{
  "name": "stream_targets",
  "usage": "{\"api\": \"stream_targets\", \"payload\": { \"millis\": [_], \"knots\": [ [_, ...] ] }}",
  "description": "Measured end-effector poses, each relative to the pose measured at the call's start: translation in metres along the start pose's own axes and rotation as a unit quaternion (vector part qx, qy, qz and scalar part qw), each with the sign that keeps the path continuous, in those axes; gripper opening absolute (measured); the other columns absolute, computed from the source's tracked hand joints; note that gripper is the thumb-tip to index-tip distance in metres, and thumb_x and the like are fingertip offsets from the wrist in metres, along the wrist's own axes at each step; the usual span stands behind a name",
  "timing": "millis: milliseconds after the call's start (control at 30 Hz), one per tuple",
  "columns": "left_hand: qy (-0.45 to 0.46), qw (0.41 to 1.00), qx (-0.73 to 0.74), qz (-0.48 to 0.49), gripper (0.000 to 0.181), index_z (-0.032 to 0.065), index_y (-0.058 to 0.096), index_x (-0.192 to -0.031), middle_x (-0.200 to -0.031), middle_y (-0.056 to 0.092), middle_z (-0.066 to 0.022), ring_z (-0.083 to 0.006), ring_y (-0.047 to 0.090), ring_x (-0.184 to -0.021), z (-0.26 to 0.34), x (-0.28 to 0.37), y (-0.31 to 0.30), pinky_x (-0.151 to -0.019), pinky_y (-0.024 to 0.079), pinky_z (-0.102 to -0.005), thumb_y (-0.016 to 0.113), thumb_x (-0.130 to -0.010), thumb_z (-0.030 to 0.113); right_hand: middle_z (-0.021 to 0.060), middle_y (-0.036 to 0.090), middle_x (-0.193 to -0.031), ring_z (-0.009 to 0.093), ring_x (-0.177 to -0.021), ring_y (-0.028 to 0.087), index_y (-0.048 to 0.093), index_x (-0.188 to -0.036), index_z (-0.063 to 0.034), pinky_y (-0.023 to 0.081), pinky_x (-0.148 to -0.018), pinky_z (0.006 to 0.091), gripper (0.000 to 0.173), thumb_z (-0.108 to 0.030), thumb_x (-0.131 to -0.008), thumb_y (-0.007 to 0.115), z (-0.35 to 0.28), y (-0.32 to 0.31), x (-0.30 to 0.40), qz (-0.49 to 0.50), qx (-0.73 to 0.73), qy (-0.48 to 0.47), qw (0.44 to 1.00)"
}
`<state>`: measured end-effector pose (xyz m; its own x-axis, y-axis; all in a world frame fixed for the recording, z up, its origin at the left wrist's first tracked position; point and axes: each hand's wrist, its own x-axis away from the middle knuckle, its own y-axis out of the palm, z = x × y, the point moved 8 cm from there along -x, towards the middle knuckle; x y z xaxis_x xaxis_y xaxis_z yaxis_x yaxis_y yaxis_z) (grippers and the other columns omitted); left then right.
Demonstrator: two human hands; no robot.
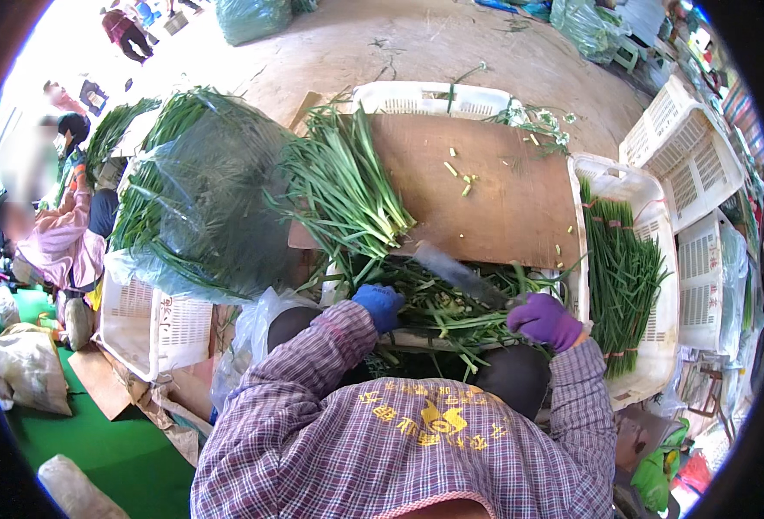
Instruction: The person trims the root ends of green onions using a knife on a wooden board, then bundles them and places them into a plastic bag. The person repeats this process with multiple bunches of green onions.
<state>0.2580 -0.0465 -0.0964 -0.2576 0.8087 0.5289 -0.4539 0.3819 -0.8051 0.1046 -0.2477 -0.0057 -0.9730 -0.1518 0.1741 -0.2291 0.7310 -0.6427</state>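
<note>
My right hand (545, 322), in a purple glove, grips a knife whose blade (456, 274) is motion-blurred and points left along the near edge of a wooden board (512, 175). My left hand (378, 307), in a blue glove, is curled over loose leaves at the board's near left; whether it holds any is hidden. Beyond it, a sheaf of long green stalks (349, 185), probably garlic chives, lies on the board, pale cut ends towards me. Small cut stem pieces (466, 180) are scattered on the board. Below the knife sits a heap of loose leaves and trimmings (447, 311).
On the right, a white plastic crate (654, 379) holds banded green bundles (622, 279). More crates (677, 152) lean beyond it. At left, a large clear plastic bag (220, 201) of greens sits over another crate (132, 318). A seated co-worker (64, 246) is farther left.
</note>
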Motion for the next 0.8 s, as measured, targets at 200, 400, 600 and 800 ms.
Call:
{"api": "stream_targets", "payload": {
  "millis": [200, 400, 600, 800],
  "knots": [
    [-0.089, 0.737, 0.662, 0.101, 0.044, -0.0018, 0.058, -0.111, -0.096, 0.066, -0.0146, -0.0282, 0.064, -0.09, -0.017, 0.032, -0.017, -0.078, 0.052, -0.042, 0.061, -0.088, 0.035, 0.006, 0.054, -0.071, 0.017, -0.06, 0.056, 0.061, -0.078, 0.001, 0.048, -0.054, 0.0272, 0.018, 0.001, -0.061, 0.056, 0.077, -0.019, -0.001, 0.164, -0.357, 0.138, 0.909],
    [-0.196, 0.364, 0.91, 0.029, 0.075, -0.0003, 0.039, -0.131, -0.128, 0.046, -0.0265, -0.0387, 0.051, -0.111, -0.049, 0.016, 0.014, -0.092, 0.044, -0.0537, 0.054, -0.085, 0.057, 0.0074, 0.063, -0.109, 0.021, -0.096, 0.061, 0.057, -0.121, -0.0062, 0.046, -0.089, 0.0317, 0.043, -0.015, -0.078, 0.055, 0.133, -0.012, -0.028, 0.04, -0.02, 0.186, 0.982],
    [-0.162, 0.349, 0.922, 0.038, 0.083, 0.0001, 0.042, -0.129, -0.12, 0.05, -0.0262, -0.0386, 0.053, -0.102, -0.061, -0.003, 0.015, -0.089, 0.045, -0.0521, 0.05, -0.081, 0.068, 0.0113, 0.043, -0.141, 0.024, -0.13, 0.04, 0.048, -0.135, -0.0234, 0.032, -0.107, 0.0353, 0.051, -0.046, -0.09, 0.054, -0.024, -0.054, -0.144, 0.15, -0.068, 0.07, 0.984],
    [-0.177, 0.368, 0.912, 0.03, 0.076, 0.0115, 0.048, -0.125, -0.105, 0.059, -0.0199, -0.0324, 0.06, -0.081, -0.063, -0.019, 0.012, -0.073, 0.049, -0.0497, 0.046, -0.08, 0.073, 0.0284, 0.02, -0.147, 0.047, -0.132, 0.029, 0.041, -0.135, -0.0418, 0.028, -0.109, 0.0451, 0.056, -0.064, -0.084, 0.047, -0.042, 0.027, -0.264, 0.047, 0.082, 0.173, 0.98]
  ]
}}
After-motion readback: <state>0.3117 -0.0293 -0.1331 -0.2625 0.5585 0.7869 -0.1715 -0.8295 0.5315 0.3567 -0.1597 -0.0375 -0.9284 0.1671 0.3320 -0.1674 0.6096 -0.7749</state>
